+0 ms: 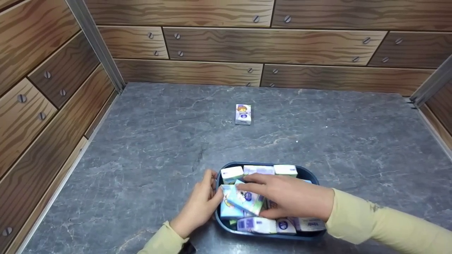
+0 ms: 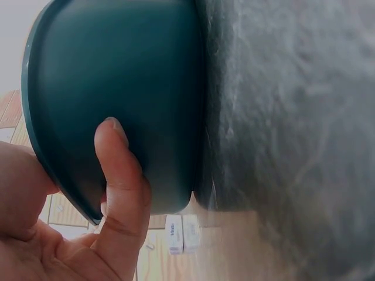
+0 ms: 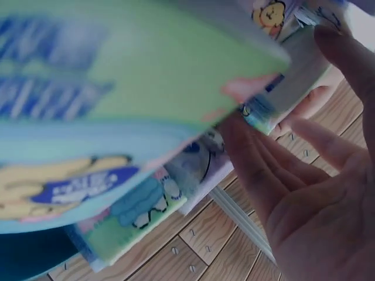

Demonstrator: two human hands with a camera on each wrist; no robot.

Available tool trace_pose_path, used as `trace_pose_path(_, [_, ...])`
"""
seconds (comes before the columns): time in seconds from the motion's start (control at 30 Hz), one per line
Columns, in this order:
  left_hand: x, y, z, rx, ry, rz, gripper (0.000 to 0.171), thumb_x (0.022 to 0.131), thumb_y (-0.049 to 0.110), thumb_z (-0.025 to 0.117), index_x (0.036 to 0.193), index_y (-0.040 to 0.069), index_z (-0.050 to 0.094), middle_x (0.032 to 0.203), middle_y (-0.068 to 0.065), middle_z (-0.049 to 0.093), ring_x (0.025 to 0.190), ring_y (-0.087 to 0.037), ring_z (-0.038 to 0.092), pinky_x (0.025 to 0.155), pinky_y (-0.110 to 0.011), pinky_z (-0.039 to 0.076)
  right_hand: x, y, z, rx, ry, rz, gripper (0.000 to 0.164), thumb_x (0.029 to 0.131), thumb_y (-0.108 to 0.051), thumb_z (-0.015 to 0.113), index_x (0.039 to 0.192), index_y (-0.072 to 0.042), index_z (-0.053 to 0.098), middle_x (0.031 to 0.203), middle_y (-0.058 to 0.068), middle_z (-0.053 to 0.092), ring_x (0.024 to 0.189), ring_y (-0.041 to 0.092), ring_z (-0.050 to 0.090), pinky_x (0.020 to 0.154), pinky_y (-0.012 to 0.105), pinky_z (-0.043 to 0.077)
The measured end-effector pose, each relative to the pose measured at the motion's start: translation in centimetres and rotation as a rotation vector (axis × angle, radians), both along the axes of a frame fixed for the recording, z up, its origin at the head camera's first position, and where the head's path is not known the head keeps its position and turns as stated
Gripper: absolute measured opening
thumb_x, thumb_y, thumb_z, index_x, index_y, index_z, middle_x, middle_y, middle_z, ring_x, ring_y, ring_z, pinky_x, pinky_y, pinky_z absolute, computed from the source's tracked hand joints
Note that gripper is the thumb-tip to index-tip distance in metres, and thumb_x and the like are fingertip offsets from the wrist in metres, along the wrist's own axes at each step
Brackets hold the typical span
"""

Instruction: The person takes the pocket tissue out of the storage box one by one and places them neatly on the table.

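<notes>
pinching blue pack (image 1: 248, 204), right hand (image 1: 293, 195) | gripping tub (image 2: 117, 64), left hand (image 1: 198, 205) | grey marbled tabletop (image 1: 159, 141) | wood-patterned walls (image 1: 212, 44)

Bare left hand (image 1: 197, 206): fingers curled, thumb opposed. Bare right hand (image 1: 293, 195): palm down, thumb below fingers. Pale-yellow cloth sleeves (image 1: 367, 218).

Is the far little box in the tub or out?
Out: the little box is on the grey surface, beyond the tub.

Lt-blue pkt (image 1: 246, 202) angled over blue box (image 1: 229, 211), prob. touching, in dk tub (image 1: 268, 236).
</notes>
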State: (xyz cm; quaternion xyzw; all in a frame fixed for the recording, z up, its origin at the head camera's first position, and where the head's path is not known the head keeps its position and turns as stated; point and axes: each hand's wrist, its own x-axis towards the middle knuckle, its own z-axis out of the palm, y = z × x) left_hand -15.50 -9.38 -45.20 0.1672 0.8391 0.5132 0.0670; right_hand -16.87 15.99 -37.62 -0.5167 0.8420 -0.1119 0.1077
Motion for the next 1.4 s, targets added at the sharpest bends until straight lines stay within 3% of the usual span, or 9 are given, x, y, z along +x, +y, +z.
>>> trace_pose_path(0.17, [0.0,-0.1,-0.1,0.003,0.018,-0.002,0.02,0.095,0.008,0.048,0.113,0.007,0.041,0.065,0.0,0.047,0.04,-0.01,0.043,0.036,-0.026,0.041,-0.3,-0.7,0.2,0.0,0.021,0.1,0.071,0.088,-0.031,0.069,0.149,-0.027,0.032,0.156,0.0,0.022,0.123,0.014,0.047,0.087,0.034,0.049])
trace_pose_path(0.3, [0.0,-0.1,-0.1,0.007,0.01,-0.005,0.02,0.095,0.008,0.048,0.114,0.007,0.041,0.065,-0.001,0.048,0.039,-0.011,0.043,0.036,-0.028,0.043,-0.9,-1.2,0.4,0.001,-0.01,0.143,0.069,0.086,-0.023,0.071,0.147,-0.025,0.037,0.154,-0.003,0.027,0.13,0.016,0.042,0.09,0.035,0.048])
trace_pose_path(0.4, [0.0,-0.1,-0.2,0.009,-0.007,-0.008,0.02,0.096,0.009,0.048,0.114,0.007,0.04,0.065,-0.002,0.048,0.039,-0.011,0.044,0.035,-0.029,0.044,-1.3,-1.6,0.4,0.01,-0.015,0.151,0.07,0.083,-0.022,0.074,0.145,-0.024,0.039,0.148,0.0,0.035,0.119,0.014,0.05,0.087,0.032,0.05])
trace_pose_path(0.5, [0.0,0.0,-0.2,0.005,-0.019,-0.011,0.02,0.096,0.009,0.048,0.115,0.007,0.04,0.066,-0.002,0.049,0.039,-0.011,0.044,0.035,-0.028,0.044,-1.6,-1.5,0.6,0.016,-0.055,0.134,0.072,0.081,-0.024,0.076,0.143,-0.024,0.04,0.143,0.001,0.037,0.098,0.007,0.056,0.077,0.026,0.05])
trace_pose_path(0.6, [0.0,0.0,-0.2,-0.002,-0.026,-0.012,0.02,0.096,0.01,0.048,0.114,0.008,0.041,0.066,-0.001,0.049,0.041,-0.01,0.043,0.037,-0.027,0.042,-1.8,-1.2,0.9,0.005,-0.136,0.098,0.071,0.082,-0.028,0.076,0.144,-0.026,0.04,0.14,-0.001,0.036,0.084,0.001,0.053,0.07,0.021,0.048])
trace_pose_path(0.73, [0.0,-0.1,-0.2,0.002,-0.017,-0.008,0.019,0.095,0.008,0.049,0.112,0.008,0.041,0.065,-0.001,0.048,0.041,-0.01,0.042,0.038,-0.026,0.04,-2.1,-0.7,1.8,-0.026,-0.227,0.041,0.072,0.084,-0.032,0.074,0.145,-0.028,0.038,0.141,-0.004,0.034,0.083,-0.001,0.054,0.072,0.023,0.049])
trace_pose_path(0.97, [-0.1,0.0,-0.1,0.012,0.012,0.008,0.019,0.094,0.006,0.05,0.111,0.008,0.042,0.066,-0.001,0.049,0.041,-0.009,0.042,0.037,-0.026,0.041,-3.5,0.4,3.7,-0.076,-0.133,-0.06,0.076,0.08,-0.031,0.078,0.146,-0.025,0.04,0.14,-0.002,0.036,0.085,0.002,0.055,0.074,0.023,0.051])
trace_pose_path(1.17, [-0.2,0.1,0.0,0.015,-0.002,0.014,0.02,0.094,0.007,0.051,0.111,0.007,0.042,0.065,-0.001,0.049,0.041,-0.01,0.043,0.037,-0.027,0.041,-6.3,2.1,4.1,-0.147,-0.091,-0.191,0.079,0.077,-0.024,0.08,0.145,-0.021,0.041,0.138,0.002,0.039,0.086,0.005,0.056,0.073,0.021,0.052])
trace_pose_path(1.4, [-0.1,0.0,0.0,0.014,-0.013,0.003,0.019,0.095,0.009,0.05,0.113,0.007,0.042,0.065,0.0,0.048,0.042,-0.009,0.041,0.038,-0.025,0.039,-10.5,4.4,2.8,-0.062,-0.117,-0.36,0.071,0.082,-0.026,0.076,0.144,-0.019,0.042,0.136,0.005,0.04,0.089,0.014,0.052,0.072,0.031,0.049])
